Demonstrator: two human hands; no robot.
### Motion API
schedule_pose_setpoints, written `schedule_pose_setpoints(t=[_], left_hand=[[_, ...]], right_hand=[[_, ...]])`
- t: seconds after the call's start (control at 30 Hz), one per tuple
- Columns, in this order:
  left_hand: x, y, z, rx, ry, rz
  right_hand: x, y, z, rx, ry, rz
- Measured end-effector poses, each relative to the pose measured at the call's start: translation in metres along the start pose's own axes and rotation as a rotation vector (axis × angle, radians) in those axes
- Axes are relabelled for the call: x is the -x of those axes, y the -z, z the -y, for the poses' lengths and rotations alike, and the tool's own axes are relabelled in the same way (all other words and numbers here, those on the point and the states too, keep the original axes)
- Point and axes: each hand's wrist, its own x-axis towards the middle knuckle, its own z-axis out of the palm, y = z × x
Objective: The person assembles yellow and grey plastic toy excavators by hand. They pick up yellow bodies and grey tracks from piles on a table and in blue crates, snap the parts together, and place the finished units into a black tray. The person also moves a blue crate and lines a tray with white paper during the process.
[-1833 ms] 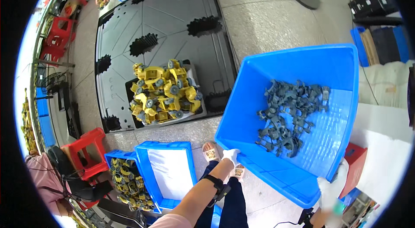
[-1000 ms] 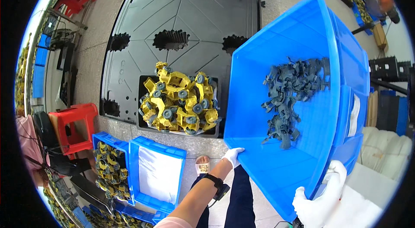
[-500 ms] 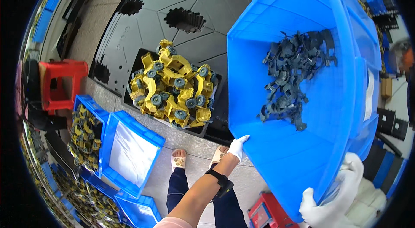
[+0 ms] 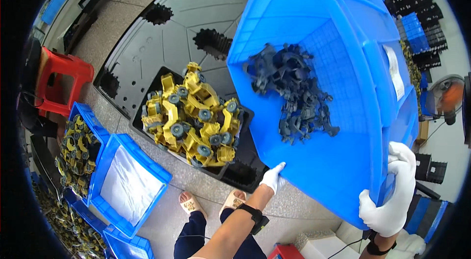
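Holding the large blue bin [image 4: 319, 180], we pinch its rim with our gloved left hand [image 4: 273, 178] and half-curl our right hand [image 4: 394, 197] around its near edge.

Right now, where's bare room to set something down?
The black pallet has bare patches beyond the yellow toy vehicles, between its holes. The white-lined tray, right of the filled tray, has room. Crowded: those vehicles, and dark parts in the blue bin the left hand and right hand hold.
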Motion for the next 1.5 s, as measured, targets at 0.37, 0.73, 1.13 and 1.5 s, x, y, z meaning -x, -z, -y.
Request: schedule_pose_setpoints(t=[0.37,0.73,1.13,1.5], left_hand=[[0.035,0.012,-0.033,-0.184,0.098,-0.055],[0.159,0.14,-0.165,-0.491,-0.077,-0.46],[0.256,-0.011,-0.272,-1.492,-1.323,-0.605],[0.215,-0.028,-0.301,-2.39,-1.452,-0.388]], right_hand=[[0.022,-0.018,0.011,-0.218,-0.218,-0.136],[0.099,-0.046,0.029,-0.283,0.056,-0.224],[-0.002,-0.374,0.032,-0.752,-0.211,-0.151],[-0.137,-0.457,-0.118,-0.345,-0.925,-0.765]])
